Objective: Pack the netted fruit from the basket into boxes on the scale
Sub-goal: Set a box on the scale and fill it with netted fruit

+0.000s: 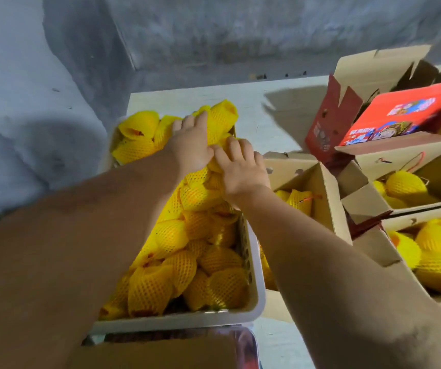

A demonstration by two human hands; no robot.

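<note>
A white plastic basket (pixel 251 310) in front of me is heaped with fruit in yellow foam netting (pixel 176 262). Both my hands reach into its far end. My left hand (pixel 191 145) lies on the netted fruit with its fingers spread over one piece (pixel 220 117). My right hand (pixel 240 167) sits just beside it, fingers curled down onto the fruit below; what it holds is hidden. An open cardboard box (pixel 328 198) to the right of the basket holds a few netted fruit. No scale is visible.
Two more open cardboard boxes with netted fruit stand at the right (pixel 427 166) and lower right (pixel 390 251). A red printed box (pixel 406 113) lies behind them. A flat cardboard piece (pixel 160 352) sits at the near edge. A grey wall (pixel 54 75) stands at the left.
</note>
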